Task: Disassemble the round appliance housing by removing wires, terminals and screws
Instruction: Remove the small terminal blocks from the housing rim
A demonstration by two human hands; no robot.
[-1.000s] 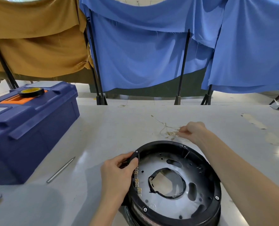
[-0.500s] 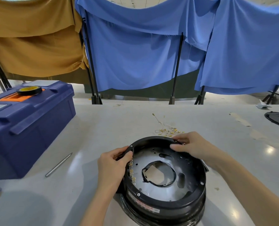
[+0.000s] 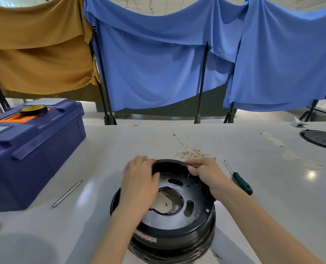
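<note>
Head view: the round housing (image 3: 174, 242) sits on the table (image 3: 263, 216) right in front of the person, open side up, so the grey inner plate with its large central cutout and smaller slots shows. A small screw (image 3: 207, 210) sits in the black rim on the near right. A label with red print is stuck on the outer wall facing the camera.

Both hands are on the far part of the rim, close together but not touching. The left hand (image 3: 139, 180) grips the far-left rim, with its fingers curled over the outside and its thumb inside the ring; it is a little blurred. The right hand (image 3: 206, 172) clamps the far-right rim, its fingers bent along the top edge and its thumb tucked inside. Whether it also pinches something small there cannot be told.

Just beyond the housing lies a loose tangle of thin wires with gold terminals (image 3: 191, 153). A screwdriver (image 3: 242, 182) with a teal handle lies to the right of the right wrist, and a thin metal rod (image 3: 67, 193) lies to the left. A blue toolbox (image 3: 30, 149) stands on the left of the table, with a roll of tape (image 3: 33, 109) on its lid. A black round plate (image 3: 320, 139) lies at the far right edge. Blue cloths (image 3: 158, 63) and a tan cloth (image 3: 34, 44) hang behind
</note>
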